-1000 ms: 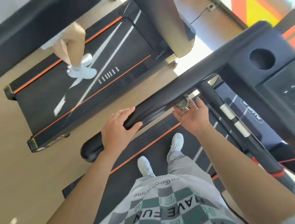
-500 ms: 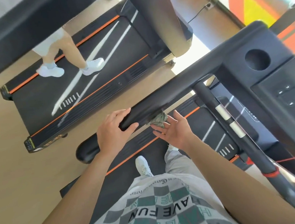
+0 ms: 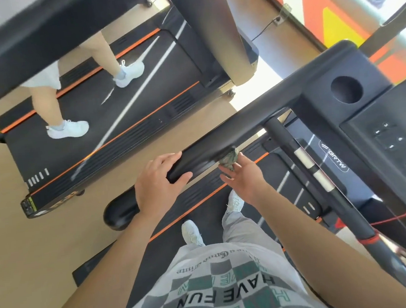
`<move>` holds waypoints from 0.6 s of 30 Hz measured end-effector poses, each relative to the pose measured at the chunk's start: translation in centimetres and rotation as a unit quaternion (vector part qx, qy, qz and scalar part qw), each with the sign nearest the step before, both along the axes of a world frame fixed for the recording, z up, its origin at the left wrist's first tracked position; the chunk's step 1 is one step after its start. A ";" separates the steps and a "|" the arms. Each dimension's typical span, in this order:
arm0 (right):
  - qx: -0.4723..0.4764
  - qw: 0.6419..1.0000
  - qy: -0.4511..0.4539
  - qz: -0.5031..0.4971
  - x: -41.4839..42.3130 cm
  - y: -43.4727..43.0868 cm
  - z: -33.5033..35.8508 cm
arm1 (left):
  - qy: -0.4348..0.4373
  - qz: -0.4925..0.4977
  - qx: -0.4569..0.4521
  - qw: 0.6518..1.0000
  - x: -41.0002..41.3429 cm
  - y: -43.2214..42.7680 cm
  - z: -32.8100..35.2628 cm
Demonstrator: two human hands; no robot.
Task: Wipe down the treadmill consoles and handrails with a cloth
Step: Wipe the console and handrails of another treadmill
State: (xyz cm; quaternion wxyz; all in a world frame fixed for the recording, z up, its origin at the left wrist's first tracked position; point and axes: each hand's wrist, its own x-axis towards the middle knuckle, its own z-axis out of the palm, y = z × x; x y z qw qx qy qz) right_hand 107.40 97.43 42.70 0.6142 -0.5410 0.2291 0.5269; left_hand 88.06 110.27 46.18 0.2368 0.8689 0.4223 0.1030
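Note:
A black padded handrail runs diagonally from the treadmill console down to its rounded end at lower left. My left hand grips the rail near that end, fingers over the top and thumb below. My right hand presses a small crumpled grey-green cloth against the underside of the rail with straight fingers. A thinner black bar with white bands slants down to the right from the rail.
A second treadmill stands to the left, where another person in white shoes walks on the belt. Beige floor lies between the two machines. My feet stand on the belt below. A red cord hangs from the console.
My right hand slid the cloth along the rail's underside toward my left hand, then back toward the console. My left hand kept its grip. The walker's legs moved.

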 end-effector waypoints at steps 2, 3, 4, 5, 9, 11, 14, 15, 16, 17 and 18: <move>0.011 0.999 -0.008 0.043 -1.7 -0.4 0.6 | -0.003 -0.004 0.000 1.000 0.0 0.0 0.0; 0.019 0.998 -0.023 0.063 -2.4 -0.7 1.1 | -0.004 -0.007 0.001 1.000 -0.1 0.0 -0.1; 0.021 0.995 -0.049 0.079 -2.9 -1.0 1.6 | -0.005 -0.012 0.003 1.000 -0.1 0.1 -0.1; 0.024 0.993 -0.081 0.088 -3.3 -1.3 2.0 | -0.004 -0.015 0.004 1.000 -0.1 0.1 -0.1; 0.003 0.947 -0.302 0.112 -4.5 -1.3 3.9 | -0.004 -0.026 0.012 1.000 -0.3 0.1 -0.1; -0.038 0.897 -0.416 0.144 -4.7 -1.0 4.3 | -0.005 -0.032 0.015 0.999 -0.3 0.2 -0.1; -0.069 0.796 -0.563 0.210 -4.9 -1.3 3.6 | -0.005 -0.042 0.015 0.999 -0.4 0.3 0.0; -0.073 0.760 -0.601 0.235 -4.9 -1.4 3.2 | -0.006 -0.043 0.014 0.999 -0.4 0.3 0.0; -0.085 0.718 -0.639 0.264 -4.8 -1.5 2.9 | -0.008 -0.043 0.011 0.999 -0.4 0.3 0.1; -0.102 0.671 -0.673 0.295 -4.6 -1.5 2.6 | -0.010 -0.042 0.006 0.999 -0.4 0.3 0.1; -0.118 0.625 -0.701 0.323 -4.1 -1.5 2.6 | -0.012 -0.041 -0.001 0.999 -0.3 0.4 0.2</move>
